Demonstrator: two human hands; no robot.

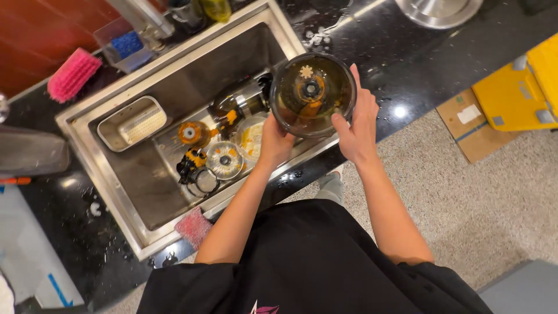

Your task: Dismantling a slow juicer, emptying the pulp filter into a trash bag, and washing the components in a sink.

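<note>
Both my hands hold a round, dark transparent juicer bowl with orange pulp inside, above the right end of a steel sink. My left hand grips its near-left rim from below. My right hand clasps the right side, thumb over the rim. In the sink under the bowl lie other juicer parts: a dark cylindrical housing, an orange-topped piece, a round strainer, a pulp-smeared white disc and a black ring.
A rectangular steel tray sits in the sink's far left. A pink brush and a blue sponge in a clear holder lie behind the sink. A pink cloth hangs on the near rim. The wet black counter holds a metal lid. Yellow box and cardboard on the floor.
</note>
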